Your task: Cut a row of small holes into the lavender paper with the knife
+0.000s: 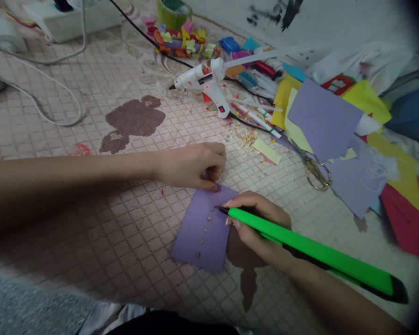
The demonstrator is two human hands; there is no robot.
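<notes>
A piece of purple paper (195,232) lies on the cloth-covered table, with a row of several small holes along it. My left hand (195,165) is curled at its far edge, the thumb pressing on the paper. In my right hand (261,223) is a green utility knife (310,246) with black ends, gripped near its front like a pen. Its tip touches or nearly touches the paper, in line with the holes. The long green body slants back over my right forearm.
A white hot glue gun (204,81) stands beyond my hands, its red light on. Gold-handled scissors (316,172) lie by coloured paper sheets (324,116) on the right. Paper scraps (267,151) are scattered nearby. A white cable (78,100) and power strip (70,21) are at the left.
</notes>
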